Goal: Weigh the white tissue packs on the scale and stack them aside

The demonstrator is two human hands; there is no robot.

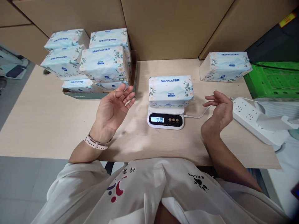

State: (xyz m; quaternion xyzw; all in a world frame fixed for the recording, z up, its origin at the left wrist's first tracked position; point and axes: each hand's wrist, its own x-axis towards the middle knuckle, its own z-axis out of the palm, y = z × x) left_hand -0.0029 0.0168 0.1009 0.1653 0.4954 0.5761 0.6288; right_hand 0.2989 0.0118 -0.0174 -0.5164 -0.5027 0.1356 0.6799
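A pale blue pack of tissues (171,91) with floral print rests on a white digital kitchen scale (165,120), whose lit display reads about 103.0. Left of the scale, my left hand (114,109) is raised palm up, fingers apart and holding nothing. On the other side, my right hand (218,113) hovers above the table with its fingers loosely spread, also holding nothing. Neither hand touches the pack. Several similar tissue packs (104,63) are stacked in a shallow green box (81,95) just beyond my left hand. Another tissue pack (225,67) sits at the back right.
A white cable (197,117) runs from the scale toward a white power strip (254,119) at the right. Behind that stands a green plastic crate (273,79). Large cardboard boxes (163,28) line the back edge of the wooden table (56,124).
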